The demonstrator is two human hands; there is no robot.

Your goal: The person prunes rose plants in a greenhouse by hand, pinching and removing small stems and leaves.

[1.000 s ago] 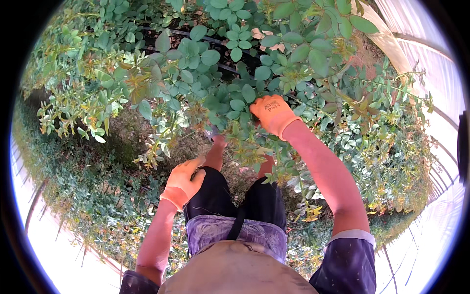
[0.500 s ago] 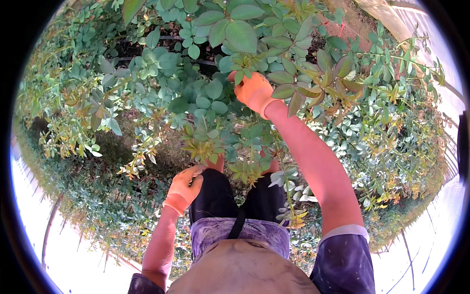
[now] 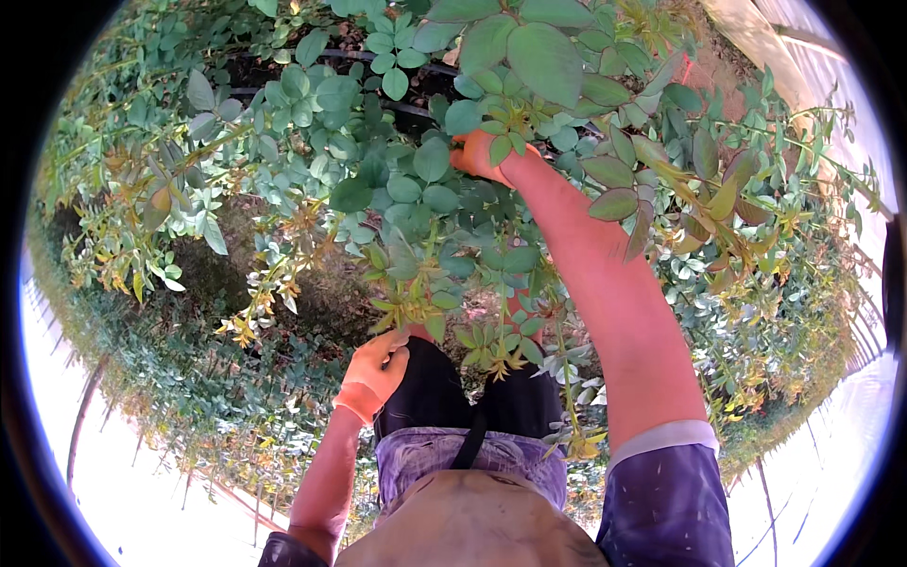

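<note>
My right hand (image 3: 484, 159), in an orange glove, reaches in among the leaves of a rose-like bush (image 3: 406, 189). Its fingers look curled, and foliage partly covers them, so what they grip is hidden. Lower down, my left hand (image 3: 373, 367), gloved in orange too, is beside my dark-clad left thigh. Its fingers are bent in toward the thumb around a small dark gap, and I cannot make out anything held there. Shoots with yellowish tips (image 3: 413, 307) hang between the two hands.
Dense foliage (image 3: 302, 104) spreads to both sides. Dark tubes (image 3: 406, 109) run through the bushes ahead. Large reddish-green leaves (image 3: 652, 180) overhang my right forearm. Brown soil (image 3: 723, 80) lies at the far right, beside pale sheeting (image 3: 756, 38).
My right arm has reached a little farther into the bush, and leaves now cover more of that hand. My left hand has moved slightly right, with its fingers still curled.
</note>
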